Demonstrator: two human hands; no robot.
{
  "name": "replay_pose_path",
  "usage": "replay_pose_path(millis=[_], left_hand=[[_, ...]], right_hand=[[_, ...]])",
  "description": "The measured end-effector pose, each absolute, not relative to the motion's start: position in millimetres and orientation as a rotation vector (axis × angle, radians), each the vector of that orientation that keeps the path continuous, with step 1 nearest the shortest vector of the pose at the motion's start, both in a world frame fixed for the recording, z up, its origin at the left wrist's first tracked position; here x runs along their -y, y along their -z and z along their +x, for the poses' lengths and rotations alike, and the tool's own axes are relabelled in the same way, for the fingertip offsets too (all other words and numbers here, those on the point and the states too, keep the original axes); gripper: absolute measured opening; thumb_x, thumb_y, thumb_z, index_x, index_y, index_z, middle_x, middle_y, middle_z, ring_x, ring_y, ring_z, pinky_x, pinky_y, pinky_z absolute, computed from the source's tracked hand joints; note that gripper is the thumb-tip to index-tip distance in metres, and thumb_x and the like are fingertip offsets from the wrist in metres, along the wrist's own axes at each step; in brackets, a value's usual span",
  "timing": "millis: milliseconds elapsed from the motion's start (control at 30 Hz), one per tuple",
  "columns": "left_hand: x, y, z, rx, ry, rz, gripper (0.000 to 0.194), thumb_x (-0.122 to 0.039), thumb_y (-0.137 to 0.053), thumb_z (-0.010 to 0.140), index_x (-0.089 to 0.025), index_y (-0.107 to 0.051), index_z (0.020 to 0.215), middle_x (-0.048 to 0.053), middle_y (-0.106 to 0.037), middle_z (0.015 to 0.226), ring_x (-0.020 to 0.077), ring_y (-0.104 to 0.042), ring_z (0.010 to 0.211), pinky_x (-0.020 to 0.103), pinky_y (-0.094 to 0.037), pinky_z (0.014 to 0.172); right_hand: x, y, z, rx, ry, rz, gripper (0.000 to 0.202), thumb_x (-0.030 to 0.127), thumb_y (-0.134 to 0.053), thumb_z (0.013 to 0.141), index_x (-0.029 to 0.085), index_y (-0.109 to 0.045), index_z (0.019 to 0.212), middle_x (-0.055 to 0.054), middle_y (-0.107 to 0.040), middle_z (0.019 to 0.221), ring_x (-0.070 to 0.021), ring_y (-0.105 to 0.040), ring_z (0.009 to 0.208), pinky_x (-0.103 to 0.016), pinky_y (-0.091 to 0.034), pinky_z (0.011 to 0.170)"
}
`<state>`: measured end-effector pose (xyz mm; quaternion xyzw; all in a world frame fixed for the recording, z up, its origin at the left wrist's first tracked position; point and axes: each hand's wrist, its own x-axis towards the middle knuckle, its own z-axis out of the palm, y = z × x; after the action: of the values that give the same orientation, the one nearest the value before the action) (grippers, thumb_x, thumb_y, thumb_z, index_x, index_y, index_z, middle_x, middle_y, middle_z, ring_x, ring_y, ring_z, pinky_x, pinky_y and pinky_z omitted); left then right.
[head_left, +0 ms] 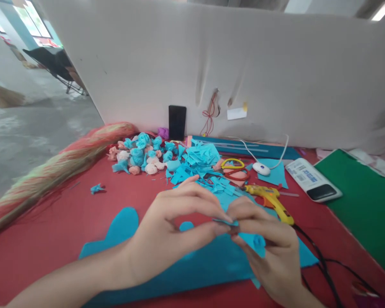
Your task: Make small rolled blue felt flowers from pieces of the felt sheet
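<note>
Thumb and finger of my left hand (176,218) are pinched on one end of a small strip of blue paper (226,222). My right hand (272,244) grips the other end, fingers curled. A rolled blue piece (259,243) shows below the right fingers; whether that hand holds it I cannot tell. Beneath both hands lies a large blue sheet (167,278) with a rounded lobe at its left. Just beyond the hands are a pile of cut blue paper pieces (202,158) and a yellow glue gun (271,199).
Blue, pink and white paper flowers (137,154) lie heaped at the back left. Scissors (232,163), a white corded device (261,168) and a white power bank-like box (312,179) are farther back. A phone (177,122) leans on the white panel. Black cable (321,256) runs right.
</note>
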<state>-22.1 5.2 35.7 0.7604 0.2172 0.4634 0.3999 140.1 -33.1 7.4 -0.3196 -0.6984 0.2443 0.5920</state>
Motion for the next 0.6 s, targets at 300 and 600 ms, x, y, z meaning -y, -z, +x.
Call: replay_pose_path(millis=[300, 600], left_hand=[[-8.3, -43.0, -28.5, -0.601, -1.114, 1.878, 0.004, -0.013, -0.066, 0.073, -0.017, -0.067, 0.071, -0.002, -0.067, 0.066, 0.0104, -0.060, 0.066, 0.025, -0.046, 0.074], [-8.9, -41.2, -25.8, -0.465, -0.966, 1.848, 0.012, -0.009, -0.064, 0.073, -0.018, -0.070, 0.078, -0.001, -0.063, 0.068, 0.0089, -0.057, 0.066, 0.024, -0.046, 0.074]], right_hand=[[29.3, -15.3, 140.2, 1.783, -0.472, -0.707, 0.022, 0.026, -0.052, 0.092, 0.015, -0.065, 0.079, 0.000, -0.063, 0.069, -0.0072, -0.056, 0.065, -0.017, -0.047, 0.063], [32.5, -17.2, 143.6, 1.842, -0.543, -0.644, 0.023, 0.024, -0.047, 0.094, 0.013, -0.060, 0.078, -0.003, -0.061, 0.072, -0.0099, -0.054, 0.067, -0.023, -0.048, 0.062]])
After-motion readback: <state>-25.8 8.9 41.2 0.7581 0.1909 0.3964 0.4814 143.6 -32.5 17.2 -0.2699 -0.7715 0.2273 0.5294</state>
